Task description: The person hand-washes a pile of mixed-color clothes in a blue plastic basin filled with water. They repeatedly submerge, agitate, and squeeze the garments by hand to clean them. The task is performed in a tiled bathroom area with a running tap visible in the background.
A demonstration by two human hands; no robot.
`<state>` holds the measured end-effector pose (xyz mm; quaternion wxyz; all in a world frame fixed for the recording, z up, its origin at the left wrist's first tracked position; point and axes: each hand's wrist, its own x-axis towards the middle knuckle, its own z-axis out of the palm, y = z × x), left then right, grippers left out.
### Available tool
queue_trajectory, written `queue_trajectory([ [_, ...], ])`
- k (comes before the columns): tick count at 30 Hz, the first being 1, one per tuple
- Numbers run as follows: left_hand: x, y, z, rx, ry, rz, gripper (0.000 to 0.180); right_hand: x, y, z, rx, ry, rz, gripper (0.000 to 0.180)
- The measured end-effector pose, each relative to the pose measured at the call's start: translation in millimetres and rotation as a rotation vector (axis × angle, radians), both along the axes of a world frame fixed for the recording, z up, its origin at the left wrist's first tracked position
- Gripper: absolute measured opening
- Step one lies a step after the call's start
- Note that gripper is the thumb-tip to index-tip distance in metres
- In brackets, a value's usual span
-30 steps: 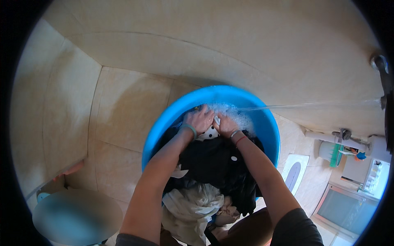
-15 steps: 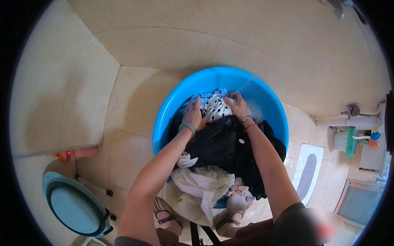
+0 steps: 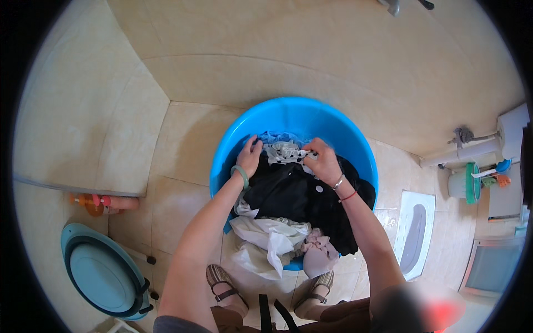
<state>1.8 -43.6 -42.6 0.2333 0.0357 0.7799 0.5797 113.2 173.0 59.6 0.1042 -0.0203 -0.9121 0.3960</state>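
Note:
A big round blue tub stands before me, heaped with laundry. My right hand is closed on a white cloth with black polka dots near the far side of the heap. Opposite it, my left hand rests at the left of that cloth, fingers stretched out and a little apart. Light blue fabric lies behind the dotted cloth. Black garments fill the middle, and a white garment and a pale pink bra hang over the near rim.
A folded grey-blue basin leans at the lower left, near pink and orange bottles. On the right are a squat toilet, a small bucket with a green rim and a pipe. Tiled walls close off the far side.
My right hand has closed from a looser pose and bunched up the dotted cloth. My left hand has shifted left, away from it. The water stream at the tub's far right no longer shows.

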Motion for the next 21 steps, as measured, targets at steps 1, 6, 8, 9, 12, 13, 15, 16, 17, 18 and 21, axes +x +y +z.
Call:
queue_trajectory([
  [1, -2, -1, 3, 0.061, -0.009, 0.021, 0.060, 0, -1, 14, -0.017, 0.055, 0.018, 0.018],
  [6, -20, 7, -7, 0.253, 0.309, -0.115, 0.077, -5, -13, 105, -0.085, 0.287, 0.079, 0.014],
  [8, -23, 19, -10, 0.376, 0.238, -0.225, 0.073, -4, -13, 129, -0.039, 0.370, 0.117, 0.015],
  [9, -24, 26, -6, 0.451, 0.187, -0.271, 0.070, -2, -14, 140, -0.030, 0.405, 0.134, 0.016],
  [12, -30, 34, 5, 0.645, 0.014, -0.313, 0.063, 1, -15, 158, 0.049, 0.465, 0.169, 0.019],
  [13, -35, 30, 9, 0.698, -0.032, -0.309, 0.060, -1, -15, 160, 0.082, 0.473, 0.183, 0.020],
  [15, -42, 30, 30, 0.742, -0.081, -0.271, 0.055, 0, -7, 157, 0.167, 0.432, 0.174, 0.023],
  [16, -43, 30, 43, 0.679, -0.049, -0.197, 0.053, 0, 2, 144, 0.227, 0.447, 0.185, 0.024],
  [17, -32, 43, 80, 0.578, -0.050, -0.034, 0.031, 3, 19, 128, 0.303, 0.461, 0.187, 0.025],
  [18, -29, 43, 101, 0.565, 0.022, -0.025, 0.028, 3, 28, 113, 0.364, 0.482, 0.200, 0.026],
  [21, -20, 30, 150, 0.823, -0.224, -0.054, 0.028, 4, 35, 66, 0.564, 0.468, 0.160, 0.022],
])
